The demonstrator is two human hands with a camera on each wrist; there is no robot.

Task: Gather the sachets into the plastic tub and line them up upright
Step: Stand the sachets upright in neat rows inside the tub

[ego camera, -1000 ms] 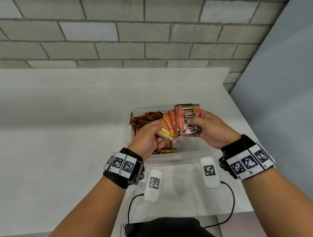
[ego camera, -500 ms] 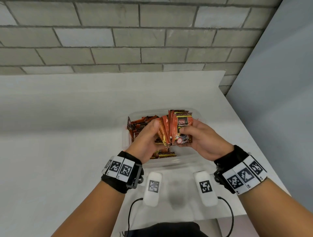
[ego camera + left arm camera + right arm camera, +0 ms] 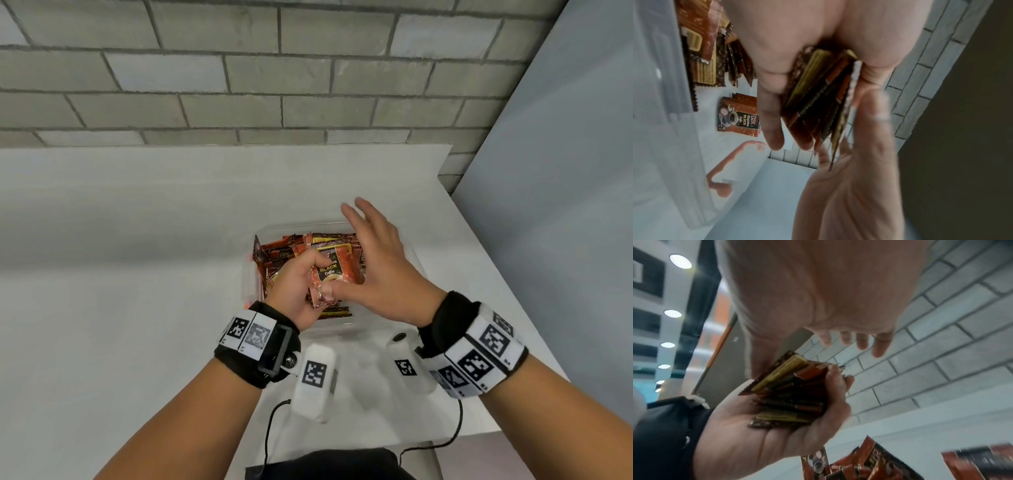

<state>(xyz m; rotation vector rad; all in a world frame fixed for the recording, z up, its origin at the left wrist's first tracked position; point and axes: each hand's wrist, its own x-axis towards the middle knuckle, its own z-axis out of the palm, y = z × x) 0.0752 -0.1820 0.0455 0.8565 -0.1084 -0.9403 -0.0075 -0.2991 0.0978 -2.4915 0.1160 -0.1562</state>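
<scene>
A clear plastic tub stands on the white table and holds several red-brown coffee sachets, some upright along its left side. My left hand grips a bundle of sachets over the tub, edges down. My right hand is spread with straight fingers beside the bundle, and only its thumb touches the front sachet. In the left wrist view the bundle sits between thumb and fingers, with a flat sachet on the tub floor. From the right wrist, the bundle lies in the left palm.
Two white tagged devices with black cables lie just in front of the tub. A brick wall backs the table and a grey panel closes the right side, near the table's right edge.
My right hand has let go of the bundle and spread its fingers. The left hand now holds the whole bundle alone, squared together and lower over the tub.
</scene>
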